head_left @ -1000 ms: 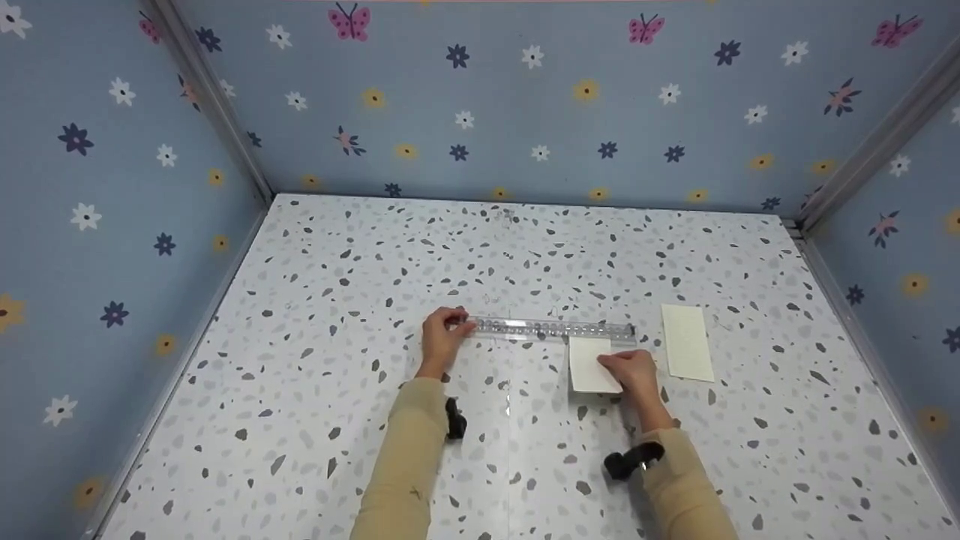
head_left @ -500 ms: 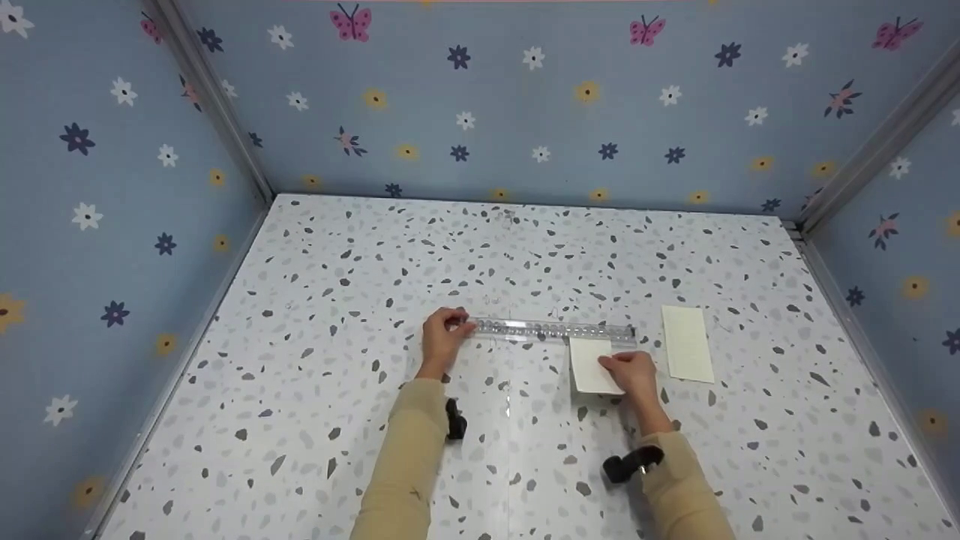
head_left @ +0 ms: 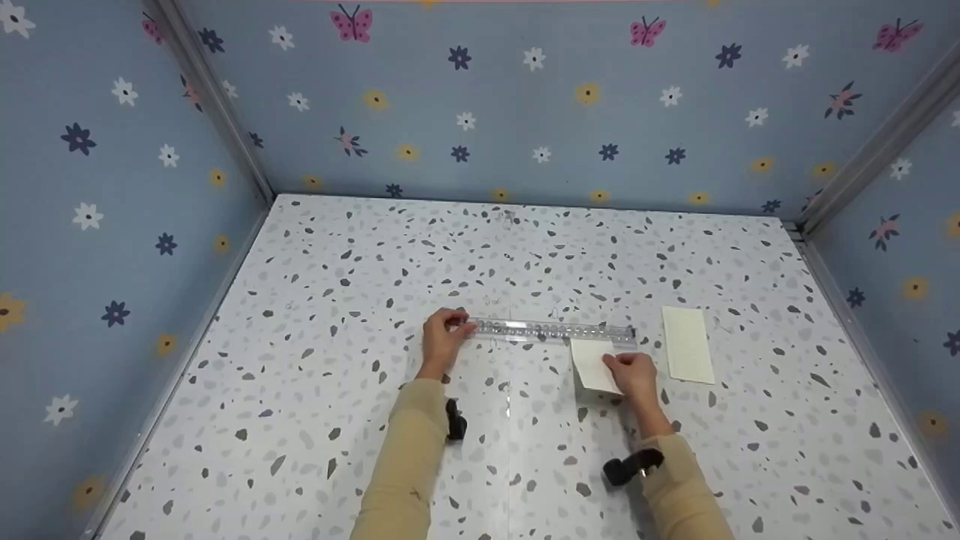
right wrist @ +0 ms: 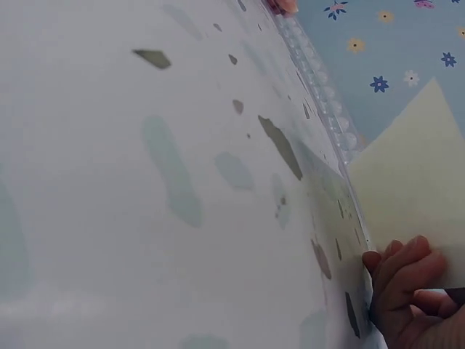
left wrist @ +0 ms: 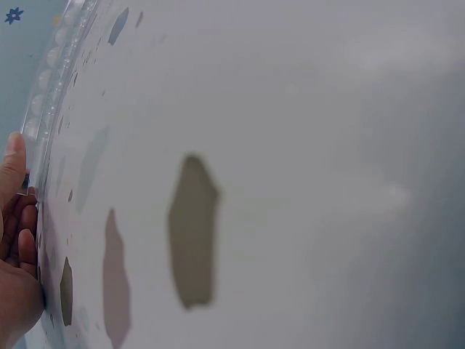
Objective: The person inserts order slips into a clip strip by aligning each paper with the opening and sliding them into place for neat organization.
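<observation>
A clear ruler [head_left: 555,330] with a row of round shapes along it lies sideways across the table. My left hand [head_left: 444,337] grips the ruler's left end between thumb and fingers; the left wrist view shows the thumb [left wrist: 13,167] over that end. A small pale yellow sheet of paper [head_left: 592,365] sits at the ruler's near edge, toward its right end. My right hand [head_left: 634,373] pinches the paper's right side, and the sheet's near part is raised off the table. In the right wrist view the paper [right wrist: 414,174] stands up at a slant beside the ruler.
A second pale yellow sheet [head_left: 688,345] lies flat to the right of the ruler. The speckled table [head_left: 360,247] is bordered by blue flowered walls [head_left: 525,97] at the back and both sides. Black wrist straps [head_left: 634,466] show at the sleeves.
My right hand has shifted slightly right, and the paper's near edge has bent up and moved a little with it. The left hand and ruler stay as they were.
</observation>
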The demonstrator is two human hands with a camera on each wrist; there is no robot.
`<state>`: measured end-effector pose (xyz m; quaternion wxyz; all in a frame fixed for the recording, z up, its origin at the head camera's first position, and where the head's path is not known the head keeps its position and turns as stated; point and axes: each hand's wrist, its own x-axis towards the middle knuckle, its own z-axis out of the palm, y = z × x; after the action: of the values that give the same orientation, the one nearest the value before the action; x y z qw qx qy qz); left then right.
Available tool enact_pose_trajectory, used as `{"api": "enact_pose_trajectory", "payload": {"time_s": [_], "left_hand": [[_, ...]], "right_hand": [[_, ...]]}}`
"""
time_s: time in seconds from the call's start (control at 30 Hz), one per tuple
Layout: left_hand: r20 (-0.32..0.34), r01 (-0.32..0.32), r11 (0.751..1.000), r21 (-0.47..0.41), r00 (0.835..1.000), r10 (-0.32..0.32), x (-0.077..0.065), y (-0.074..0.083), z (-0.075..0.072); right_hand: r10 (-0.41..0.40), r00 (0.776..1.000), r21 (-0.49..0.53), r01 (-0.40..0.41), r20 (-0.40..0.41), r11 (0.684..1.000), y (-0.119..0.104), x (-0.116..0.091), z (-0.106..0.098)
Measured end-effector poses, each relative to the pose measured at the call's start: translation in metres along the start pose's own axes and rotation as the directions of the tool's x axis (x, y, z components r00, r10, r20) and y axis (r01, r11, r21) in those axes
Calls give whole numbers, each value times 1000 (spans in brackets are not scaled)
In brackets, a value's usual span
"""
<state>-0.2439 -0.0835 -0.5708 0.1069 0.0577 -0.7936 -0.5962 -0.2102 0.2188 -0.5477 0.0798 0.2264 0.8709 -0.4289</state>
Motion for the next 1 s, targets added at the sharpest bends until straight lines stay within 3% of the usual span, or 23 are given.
{"api": "enact_pose_trajectory", "payload": {"time_s": [0.37,0.63,1.0], "left_hand": [[10,-7,1000,-3,1000,7,-2,1,-2],[9,-24,1000,-16,1000,25,-1,-1,-1],[6,0,1000,-11,1000,0,-1,-2,-1]], "right_hand": [[-91,995,22,92,-35,995,3,-2,2],[-77,996,20,77,-41,997,2,-1,5],[-65,997,34,67,-34,997,-2,-4,8]]}}
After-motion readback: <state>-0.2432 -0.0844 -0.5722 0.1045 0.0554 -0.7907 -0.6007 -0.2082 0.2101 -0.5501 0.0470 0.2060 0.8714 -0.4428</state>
